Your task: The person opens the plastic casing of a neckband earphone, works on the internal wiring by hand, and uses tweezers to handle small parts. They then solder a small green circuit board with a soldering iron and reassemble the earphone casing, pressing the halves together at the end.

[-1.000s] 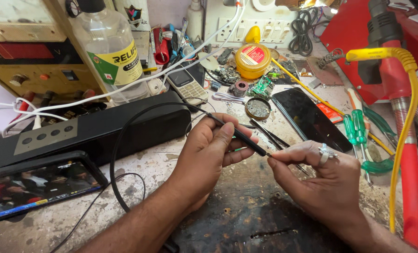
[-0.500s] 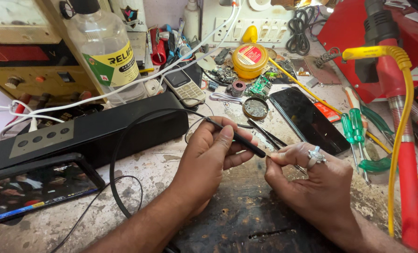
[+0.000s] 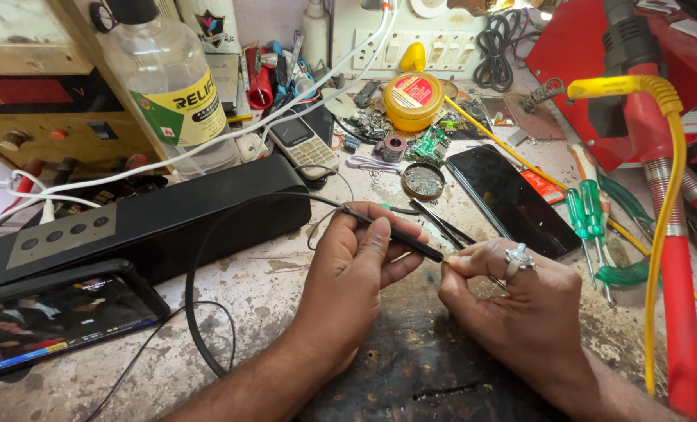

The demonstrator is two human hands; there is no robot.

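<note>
The left hand (image 3: 360, 270) holds a thin black tool (image 3: 391, 233). Its fingers (image 3: 376, 234) are closed tight around the tool, with the thumb pressed along the top. The tool pokes out past the fingertips and slants down toward the other hand. A black cord (image 3: 208, 258) runs out of the back end of the tool, behind the knuckles, and loops over the worktop (image 3: 262, 281).

The right hand (image 3: 520, 301) is just beside the tool's tip. Its thumb and first finger are pinched together, and the tool's tip touches that pinch. What sits inside the pinch is too small to tell. A silver ring (image 3: 518, 258) is on one finger of this hand.

Under both hands lies a dark worn mat (image 3: 411, 367). Just past the fingertips lie black tweezers (image 3: 442, 223) and a small round tin (image 3: 423, 180). A dark phone (image 3: 509, 199) lies face up a little beyond the right fingers, and green-handled screwdrivers (image 3: 587, 215) lie near it. Beyond the left knuckles sits a long black speaker (image 3: 145, 223), with a small keypad phone (image 3: 305, 144) and a clear bottle (image 3: 169, 86) farther away. A tablet with a lit screen (image 3: 51, 324) lies well apart from the left wrist. A yellow hose (image 3: 665, 195) hangs past the right hand.
</note>
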